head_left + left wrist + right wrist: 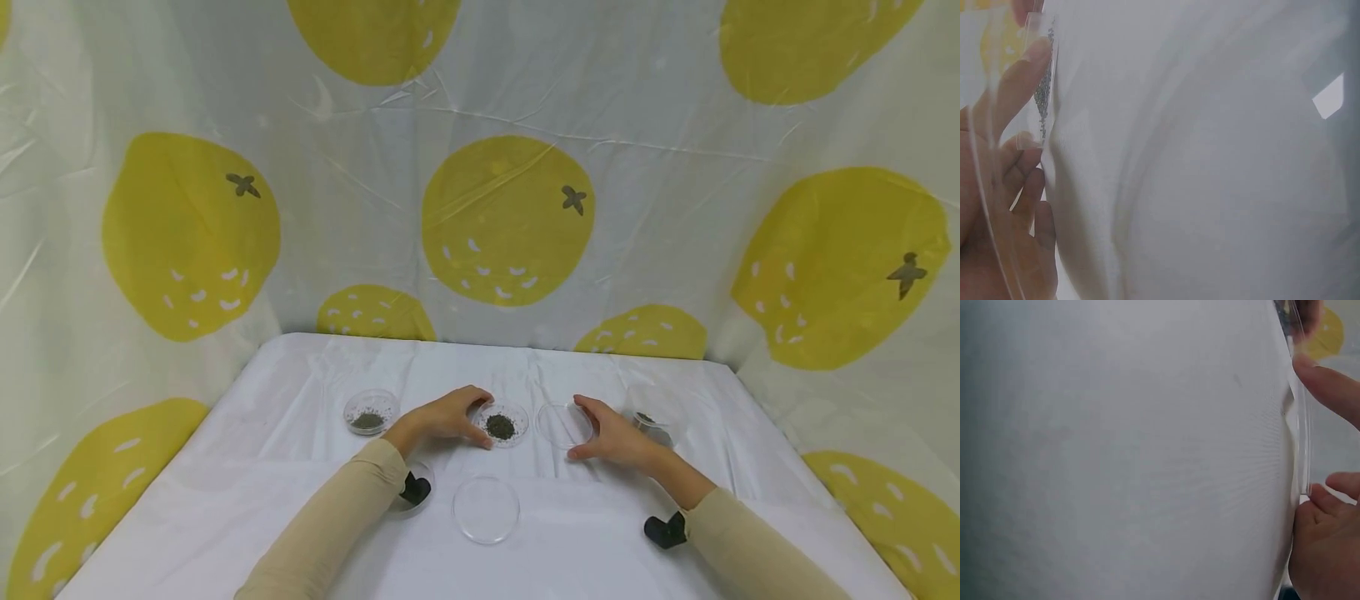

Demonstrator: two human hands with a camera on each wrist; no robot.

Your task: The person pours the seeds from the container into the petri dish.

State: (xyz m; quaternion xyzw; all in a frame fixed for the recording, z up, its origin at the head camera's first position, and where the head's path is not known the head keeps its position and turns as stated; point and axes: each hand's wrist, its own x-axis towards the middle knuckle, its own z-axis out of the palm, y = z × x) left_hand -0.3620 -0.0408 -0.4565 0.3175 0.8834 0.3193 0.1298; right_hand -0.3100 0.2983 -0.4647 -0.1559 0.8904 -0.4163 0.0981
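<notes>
Near the middle of the white table, my left hand (pixel 447 414) grips the rim of a clear petri dish (pixel 517 433) between thumb and fingers. A heap of dark green flakes (pixel 500 427) lies in it; the left wrist view shows these flakes (pixel 1043 103) through the dish's side. To the right, my right hand (pixel 611 435) holds a clear, shallow petri dish part (pixel 558 446) by its edge, with nothing seen inside. In the right wrist view, the thumb and fingers are at the two ends of its thin rim (pixel 1303 444). Whether it is a lid or a base I cannot tell.
Another petri dish (pixel 371 397) with dark flakes stands at the left. Clear dishes with some flakes (pixel 647 417) are partly behind my right wrist. A clear round dish or lid (pixel 486 540) lies in front. Another clear rim (pixel 429 471) shows beside my left forearm.
</notes>
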